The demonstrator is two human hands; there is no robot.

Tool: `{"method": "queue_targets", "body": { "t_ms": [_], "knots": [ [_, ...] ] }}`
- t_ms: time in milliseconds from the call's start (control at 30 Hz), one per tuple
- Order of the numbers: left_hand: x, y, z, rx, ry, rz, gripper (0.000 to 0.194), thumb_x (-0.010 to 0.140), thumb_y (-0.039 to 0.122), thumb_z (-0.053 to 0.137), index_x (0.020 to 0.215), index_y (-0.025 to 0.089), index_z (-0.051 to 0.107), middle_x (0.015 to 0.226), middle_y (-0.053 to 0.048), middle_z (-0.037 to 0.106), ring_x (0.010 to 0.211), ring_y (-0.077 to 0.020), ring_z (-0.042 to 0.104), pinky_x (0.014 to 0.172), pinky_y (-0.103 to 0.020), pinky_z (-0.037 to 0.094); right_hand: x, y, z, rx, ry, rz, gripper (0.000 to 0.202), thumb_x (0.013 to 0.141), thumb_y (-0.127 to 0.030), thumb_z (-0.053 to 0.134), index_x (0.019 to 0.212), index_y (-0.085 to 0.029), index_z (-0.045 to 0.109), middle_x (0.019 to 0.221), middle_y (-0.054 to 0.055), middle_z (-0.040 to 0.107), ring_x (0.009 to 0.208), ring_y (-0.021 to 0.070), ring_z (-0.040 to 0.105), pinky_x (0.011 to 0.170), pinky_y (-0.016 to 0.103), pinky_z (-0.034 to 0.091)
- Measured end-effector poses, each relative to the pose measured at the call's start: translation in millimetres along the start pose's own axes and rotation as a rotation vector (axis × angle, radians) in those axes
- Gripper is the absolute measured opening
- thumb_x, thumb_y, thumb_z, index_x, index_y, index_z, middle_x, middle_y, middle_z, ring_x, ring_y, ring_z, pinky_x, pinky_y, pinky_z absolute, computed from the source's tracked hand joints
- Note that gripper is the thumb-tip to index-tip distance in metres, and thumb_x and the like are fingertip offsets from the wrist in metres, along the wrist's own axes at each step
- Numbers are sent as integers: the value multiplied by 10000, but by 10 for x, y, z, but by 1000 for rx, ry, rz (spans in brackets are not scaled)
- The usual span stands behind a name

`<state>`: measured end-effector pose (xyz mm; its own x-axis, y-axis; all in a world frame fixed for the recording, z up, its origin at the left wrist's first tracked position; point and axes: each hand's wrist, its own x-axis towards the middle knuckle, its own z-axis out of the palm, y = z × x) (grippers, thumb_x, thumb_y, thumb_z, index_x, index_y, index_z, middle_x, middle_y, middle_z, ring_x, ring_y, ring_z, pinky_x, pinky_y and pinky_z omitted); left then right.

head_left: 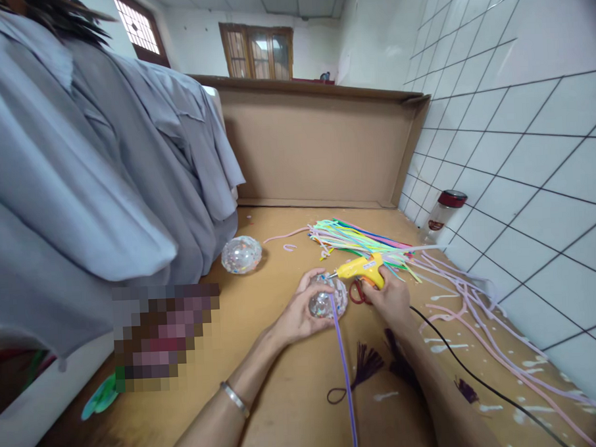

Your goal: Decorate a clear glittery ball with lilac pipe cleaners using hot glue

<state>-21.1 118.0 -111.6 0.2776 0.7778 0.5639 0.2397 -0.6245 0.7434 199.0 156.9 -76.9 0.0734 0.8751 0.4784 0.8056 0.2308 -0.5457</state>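
My left hand (302,309) is wrapped round a clear plastic ball (322,303) with small coloured bits on it. A purple pipe cleaner (341,360) runs from the ball down toward me. Closed on the handle of a yellow hot glue gun (363,268), my right hand (391,298) keeps the nozzle at the ball's upper edge. Whether the tip touches the ball I cannot tell. Red-handled scissors (359,291) lie just below the gun, partly hidden. Another clear decorated ball (241,255) rests farther left on the table.
Several coloured pipe cleaners (348,238) lie in a bundle beyond the gun, with loose pink strands (472,308) along the tiled wall. A black cord (456,345) crosses the right side. Dark tassels (367,365) lie in front. A lidded bottle (443,217) stands by the wall; grey garments (176,143) hang left.
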Motion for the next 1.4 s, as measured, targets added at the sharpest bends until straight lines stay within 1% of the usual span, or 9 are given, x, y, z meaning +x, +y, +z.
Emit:
{"method": "queue_targets", "body": {
  "t_ms": [100,200,333,433,567,733,1033,1233,1400],
  "knots": [
    [3,-6,-2,-3,-4,11,511,671,281,826,1124,263,591,1434,-110,340,1397,-324,356,1121,-503,375,13,4,-28,9,-41,-15,262,712,-488,502,677,-229,484,576,1,514,547,161,428,541,266,280],
    [12,12,-6,0,1,15,499,677,265,819,1119,275,587,1425,-103,351,1390,-318,369,1115,-502,386,16,7,-38,2,-38,-17,252,712,-478,509,682,-229,496,568,-4,512,540,160,423,537,266,283],
    [15,26,-5,18,4,5,502,668,252,819,1117,265,593,1419,-109,363,1388,-324,376,1102,-508,404,4,0,-18,24,-27,-10,262,731,-481,519,716,-220,529,617,16,566,561,168,470,540,267,311],
    [5,12,2,21,11,3,507,661,258,827,1114,250,601,1427,-115,354,1396,-322,365,1112,-506,390,0,1,0,16,-17,-10,269,741,-486,523,726,-218,538,637,26,588,578,175,490,540,267,316],
    [-8,1,4,15,0,-8,506,674,274,825,1125,221,605,1436,-131,334,1399,-317,360,1118,-487,383,10,18,2,-19,-14,1,263,726,-486,524,694,-225,517,594,15,550,563,172,457,531,268,290],
    [-16,3,4,14,-5,-17,522,680,266,823,1146,241,590,1442,-125,325,1401,-320,352,1107,-502,392,18,26,-21,-27,-26,0,229,705,-450,526,686,-223,518,582,0,525,554,161,433,534,264,277],
    [4,7,8,21,-1,26,512,676,229,818,1128,253,578,1430,-114,327,1395,-327,358,1105,-517,387,14,17,-5,-38,45,1,231,709,-454,525,662,-230,497,582,5,530,559,165,438,529,268,292],
    [0,9,-4,37,1,4,503,673,258,822,1121,257,595,1432,-118,343,1398,-334,357,1106,-523,386,2,27,52,-27,34,-6,242,723,-468,518,698,-228,527,613,16,563,572,174,471,530,268,296],
    [-10,1,14,53,17,-5,513,664,275,829,1121,227,600,1429,-128,346,1380,-325,386,1116,-508,380,19,40,25,-11,-17,12,237,701,-465,520,672,-230,515,573,-7,530,532,156,440,515,259,292]
  ]
}}
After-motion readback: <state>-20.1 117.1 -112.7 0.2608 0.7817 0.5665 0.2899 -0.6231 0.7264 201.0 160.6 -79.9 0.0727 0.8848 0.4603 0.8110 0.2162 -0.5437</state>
